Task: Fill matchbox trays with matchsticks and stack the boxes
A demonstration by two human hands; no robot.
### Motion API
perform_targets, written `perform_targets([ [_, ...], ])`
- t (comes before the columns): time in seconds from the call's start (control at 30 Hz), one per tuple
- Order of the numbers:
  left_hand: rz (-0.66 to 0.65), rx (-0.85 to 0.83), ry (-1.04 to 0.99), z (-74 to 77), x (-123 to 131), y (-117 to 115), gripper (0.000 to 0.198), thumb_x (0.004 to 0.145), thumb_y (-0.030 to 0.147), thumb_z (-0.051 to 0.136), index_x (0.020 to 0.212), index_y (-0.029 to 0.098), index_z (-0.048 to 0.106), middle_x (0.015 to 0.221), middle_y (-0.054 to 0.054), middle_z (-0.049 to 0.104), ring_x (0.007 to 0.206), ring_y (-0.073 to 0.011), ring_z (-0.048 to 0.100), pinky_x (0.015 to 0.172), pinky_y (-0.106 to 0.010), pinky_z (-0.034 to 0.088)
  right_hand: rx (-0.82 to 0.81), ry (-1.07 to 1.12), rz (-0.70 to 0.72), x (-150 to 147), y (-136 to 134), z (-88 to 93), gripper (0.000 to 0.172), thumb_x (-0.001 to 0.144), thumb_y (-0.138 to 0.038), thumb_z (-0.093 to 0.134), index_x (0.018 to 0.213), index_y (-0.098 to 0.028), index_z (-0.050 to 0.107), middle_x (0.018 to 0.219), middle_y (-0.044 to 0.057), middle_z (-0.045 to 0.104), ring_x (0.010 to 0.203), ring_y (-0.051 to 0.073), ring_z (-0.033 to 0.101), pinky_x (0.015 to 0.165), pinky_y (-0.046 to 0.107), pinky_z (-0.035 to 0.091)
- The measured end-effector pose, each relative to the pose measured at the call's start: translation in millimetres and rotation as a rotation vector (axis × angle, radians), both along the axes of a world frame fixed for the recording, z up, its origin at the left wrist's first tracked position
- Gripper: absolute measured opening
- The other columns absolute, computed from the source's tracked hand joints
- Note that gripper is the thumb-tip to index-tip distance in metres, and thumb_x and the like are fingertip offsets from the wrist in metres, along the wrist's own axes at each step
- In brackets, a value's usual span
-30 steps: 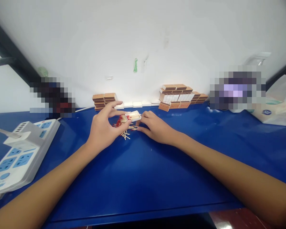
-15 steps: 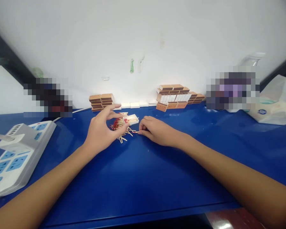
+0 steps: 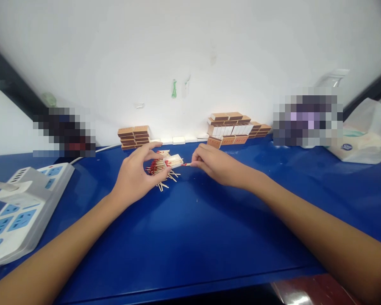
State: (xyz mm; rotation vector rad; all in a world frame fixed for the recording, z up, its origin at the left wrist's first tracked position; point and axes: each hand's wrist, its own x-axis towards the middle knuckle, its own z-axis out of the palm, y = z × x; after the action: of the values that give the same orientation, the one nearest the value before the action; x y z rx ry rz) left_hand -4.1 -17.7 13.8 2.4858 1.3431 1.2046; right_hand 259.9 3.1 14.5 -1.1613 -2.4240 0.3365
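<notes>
My left hand [image 3: 136, 176] holds a small white matchbox tray [image 3: 174, 160] between thumb and fingers, just above a pile of red-tipped matches [image 3: 158, 169] on the blue table [image 3: 190, 228]. My right hand [image 3: 214, 165] pinches a single match [image 3: 187, 164], its red tip pointing at the tray's open end. The two hands are a few centimetres apart.
A short stack of brown matchboxes [image 3: 134, 136] stands by the wall at the left, a larger stack [image 3: 234, 128] at the right, with white inner trays [image 3: 179, 140] between them. A white and blue power strip [image 3: 15, 205] lies at the far left. A plastic bag [image 3: 365, 137] sits at the far right.
My right hand has lifted off the table with a match and moved up towards the tray. My left hand has stayed in place with the tray.
</notes>
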Motion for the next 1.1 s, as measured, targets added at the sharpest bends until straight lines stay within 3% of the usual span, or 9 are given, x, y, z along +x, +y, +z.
perform_targets([
  [0.2, 0.008, -0.032, -0.007, 1.8, 1, -2, 0.059, 0.081, 0.032, 0.082, 0.135, 0.026, 0.056, 0.106, 0.0, 0.08, 0.106, -0.0234, 0.076, 0.105, -0.041, 0.056, -0.03, -0.013, 0.002, 3, -4, 10.0, 0.021, 0.104, -0.035, 0.047, 0.09, -0.021, 0.053, 0.1, 0.009, 0.061, 0.088, 0.022, 0.055, 0.076, 0.035, 0.041],
  [0.43, -0.055, -0.085, 0.06, -2.0, -1, 2, 0.06, 0.081, 0.03, 0.081, 0.135, 0.027, 0.055, 0.111, -0.001, 0.08, 0.112, -0.0264, 0.074, 0.103, -0.045, 0.055, -0.307, -0.017, 0.106, 7, -12, 15.4, 0.025, 0.105, -0.042, 0.047, 0.094, -0.022, 0.058, 0.097, 0.006, 0.063, 0.083, 0.019, 0.055, 0.073, 0.033, 0.043],
  [0.63, -0.174, -0.175, 0.015, -2.6, 5, -5, 0.059, 0.081, 0.028, 0.081, 0.135, 0.029, 0.056, 0.112, 0.001, 0.08, 0.11, -0.0234, 0.075, 0.102, -0.041, 0.057, -0.052, 0.123, 0.065, -14, -18, 2.0, 0.019, 0.105, -0.035, 0.049, 0.096, -0.02, 0.056, 0.099, 0.006, 0.059, 0.085, 0.018, 0.054, 0.076, 0.032, 0.042],
  [0.8, -0.2, -0.237, -0.04, -0.6, 8, -9, 0.06, 0.08, 0.027, 0.083, 0.134, 0.03, 0.057, 0.111, 0.003, 0.08, 0.107, -0.0216, 0.076, 0.1, -0.038, 0.058, 0.024, 0.087, 0.074, -16, -22, -0.4, 0.016, 0.104, -0.033, 0.052, 0.102, -0.019, 0.061, 0.102, 0.007, 0.059, 0.088, 0.019, 0.056, 0.077, 0.031, 0.042],
  [1.1, -0.159, -0.259, -0.105, -2.3, 7, -7, 0.056, 0.078, 0.027, 0.083, 0.129, 0.027, 0.061, 0.108, 0.001, 0.081, 0.098, -0.022, 0.079, 0.091, -0.034, 0.063, -0.081, 0.124, 0.078, -5, -16, 8.9, 0.014, 0.101, -0.031, 0.058, 0.1, -0.019, 0.066, 0.087, 0.002, 0.066, 0.073, 0.014, 0.056, 0.068, 0.028, 0.04],
])
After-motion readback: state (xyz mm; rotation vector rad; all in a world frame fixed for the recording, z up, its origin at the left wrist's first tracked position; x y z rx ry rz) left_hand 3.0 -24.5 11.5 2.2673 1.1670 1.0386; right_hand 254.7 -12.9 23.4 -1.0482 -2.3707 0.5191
